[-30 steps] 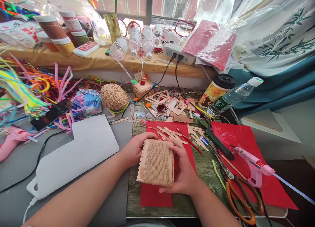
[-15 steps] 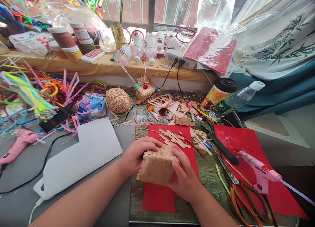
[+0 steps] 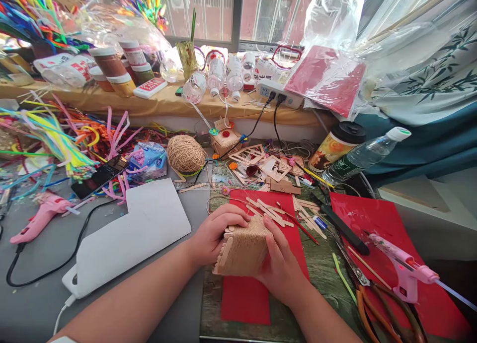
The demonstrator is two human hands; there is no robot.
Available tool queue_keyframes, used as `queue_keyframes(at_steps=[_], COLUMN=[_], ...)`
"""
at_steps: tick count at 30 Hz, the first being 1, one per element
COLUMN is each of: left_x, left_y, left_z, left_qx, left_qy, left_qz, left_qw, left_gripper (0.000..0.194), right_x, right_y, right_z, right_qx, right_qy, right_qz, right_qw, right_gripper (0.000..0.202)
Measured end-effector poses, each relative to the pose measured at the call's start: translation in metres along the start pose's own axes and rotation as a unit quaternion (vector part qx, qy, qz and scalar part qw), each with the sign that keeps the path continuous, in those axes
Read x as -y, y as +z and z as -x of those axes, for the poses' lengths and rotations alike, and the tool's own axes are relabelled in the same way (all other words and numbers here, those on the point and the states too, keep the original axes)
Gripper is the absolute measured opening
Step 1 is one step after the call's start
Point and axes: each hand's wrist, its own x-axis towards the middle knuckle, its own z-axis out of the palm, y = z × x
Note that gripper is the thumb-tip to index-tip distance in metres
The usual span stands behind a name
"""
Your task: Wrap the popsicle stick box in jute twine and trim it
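A small box (image 3: 242,256) built of craft sticks and wound with brown twine is held between both hands, tilted, over a red sheet (image 3: 246,303). My left hand (image 3: 218,231) grips its left end, where rounded stick ends jut out in a row. My right hand (image 3: 281,261) wraps the right side, with fingers on the top edge and the thumb side hidden. Loose craft sticks (image 3: 268,211) and a red pencil (image 3: 307,230) lie just beyond the box. Farther back sits a ball of twine (image 3: 185,153).
Right: pink glue gun (image 3: 406,276) on another red sheet (image 3: 387,209), scissors (image 3: 361,278), a black-handled tool (image 3: 345,229), water bottle (image 3: 367,154) and lidded cup (image 3: 335,144). Left: white board (image 3: 130,239), second glue gun (image 3: 42,216), phone (image 3: 100,176), pipe cleaners (image 3: 63,144).
The whole view has shifted slightly, so everything appears a little farther right and lower. Both hands keep nearly the same hold on the twine-wound box.
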Motion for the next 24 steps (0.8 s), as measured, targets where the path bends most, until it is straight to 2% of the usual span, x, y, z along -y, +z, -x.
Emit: queue_keyframes(at_steps=[4, 6, 11, 14, 16, 19, 21, 24], left_x=[0.014, 0.018, 0.017, 0.014, 0.013, 0.012, 0.011, 0.009], left_y=[0.004, 0.006, 0.008, 0.009, 0.010, 0.012, 0.014, 0.016], left_z=[0.000, -0.001, -0.001, -0.002, -0.004, -0.008, -0.009, -0.009], left_qx=[-0.021, -0.027, -0.028, -0.036, -0.045, -0.042, -0.029, -0.007], left_qy=[-0.096, -0.122, -0.152, -0.239, -0.298, -0.345, -0.361, -0.372], left_qz=[0.031, 0.035, 0.047, 0.057, 0.058, 0.067, 0.078, 0.084], left_qw=[0.995, 0.991, 0.987, 0.969, 0.952, 0.935, 0.929, 0.924], left_gripper=[0.028, 0.030, 0.031, 0.030, 0.025, 0.018, 0.021, 0.026], right_x=[0.000, 0.000, 0.000, -0.002, -0.004, -0.009, -0.012, -0.016], right_y=[0.002, 0.001, -0.001, 0.000, -0.001, -0.004, -0.009, -0.016], right_z=[-0.005, -0.006, -0.004, -0.001, -0.001, -0.008, -0.015, -0.022], right_qx=[0.029, 0.034, 0.044, 0.044, 0.028, -0.038, -0.080, -0.100], right_qy=[0.059, 0.075, 0.091, 0.144, 0.202, 0.266, 0.305, 0.374], right_qz=[-0.040, -0.050, -0.068, -0.120, -0.209, -0.372, -0.438, -0.492], right_qw=[0.997, 0.995, 0.993, 0.981, 0.956, 0.888, 0.842, 0.780], right_gripper=[0.120, 0.122, 0.122, 0.128, 0.133, 0.132, 0.118, 0.087])
